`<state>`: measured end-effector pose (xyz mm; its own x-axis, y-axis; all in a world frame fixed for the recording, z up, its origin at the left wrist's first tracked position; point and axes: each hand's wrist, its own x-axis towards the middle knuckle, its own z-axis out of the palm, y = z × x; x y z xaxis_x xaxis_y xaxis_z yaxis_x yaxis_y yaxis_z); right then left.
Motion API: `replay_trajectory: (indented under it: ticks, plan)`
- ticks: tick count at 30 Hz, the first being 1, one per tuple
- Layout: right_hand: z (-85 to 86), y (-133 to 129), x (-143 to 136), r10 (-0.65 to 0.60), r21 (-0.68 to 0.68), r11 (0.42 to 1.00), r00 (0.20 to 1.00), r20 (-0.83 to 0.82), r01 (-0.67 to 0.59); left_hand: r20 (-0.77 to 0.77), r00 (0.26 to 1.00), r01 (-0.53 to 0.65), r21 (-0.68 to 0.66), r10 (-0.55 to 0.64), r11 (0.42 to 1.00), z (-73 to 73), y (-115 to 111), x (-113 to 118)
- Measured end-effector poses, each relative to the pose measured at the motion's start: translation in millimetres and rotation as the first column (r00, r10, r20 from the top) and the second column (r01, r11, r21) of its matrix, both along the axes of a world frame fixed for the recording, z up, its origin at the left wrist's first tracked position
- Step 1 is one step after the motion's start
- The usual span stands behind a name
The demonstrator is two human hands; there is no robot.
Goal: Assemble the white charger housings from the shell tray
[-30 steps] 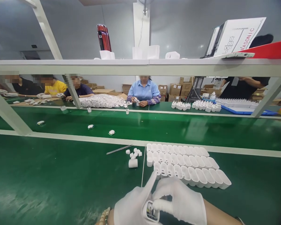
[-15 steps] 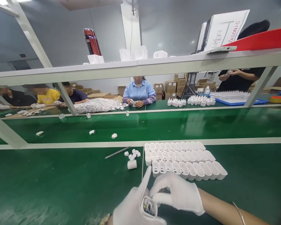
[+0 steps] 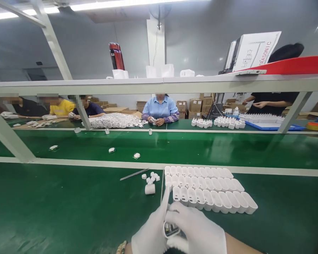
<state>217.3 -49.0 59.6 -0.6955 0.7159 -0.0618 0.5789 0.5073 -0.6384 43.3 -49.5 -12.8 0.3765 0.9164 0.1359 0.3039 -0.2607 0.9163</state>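
Both hands wear white gloves and meet low in the view, over the green table. My left hand (image 3: 151, 231) grips a white oval housing (image 3: 170, 230) with its open end up; metallic and dark parts show inside. One left finger points up along the housings on the table. My right hand (image 3: 196, 225) is closed over the same housing, its fingers bent across the rim and partly hiding it. Just beyond stand three rows of white open housings (image 3: 217, 201). To their left lie a white cylindrical piece (image 3: 149, 189), several small white caps (image 3: 152, 178) and metal tweezers (image 3: 134, 174).
Beyond a pale rail (image 3: 95, 162) runs a green belt (image 3: 175, 144) with small white parts on it. A shelf beam (image 3: 137, 86) crosses above. Across the belt sit several people, one in a blue shirt (image 3: 160, 107), near a heap of white parts (image 3: 116, 120).
My right hand has moved left and now covers more of the housing's opening. The camera has tilted up, so the background sits lower in view.
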Motion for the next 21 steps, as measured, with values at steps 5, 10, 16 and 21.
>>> replay_trajectory:
  ticks: [5, 10, 16, 21]
  plan:
    - [10.2, 6, 9, -0.073, 0.065, 0.995, 0.995, -0.064, 0.077, -0.063, 0.992, -0.101, 0.077, 0.106, 0.992, 4.6, 14, -6]
    - [47.9, 68, 26, -0.294, 0.246, 0.923, 0.955, -0.050, 0.297, -0.404, 0.883, -0.212, 0.114, 0.240, 0.971, 2.3, 31, -9]
    - [69.6, 141, 2, -0.321, 0.307, 0.898, 0.946, -0.031, 0.315, -0.509, 0.835, -0.167, 0.123, 0.207, 0.978, 1.6, 43, 3]
    - [82.5, 146, -22, -0.245, 0.311, 0.916, 0.967, -0.067, 0.254, -0.532, 0.830, -0.156, 0.074, 0.171, 0.985, 8.5, 46, -6]
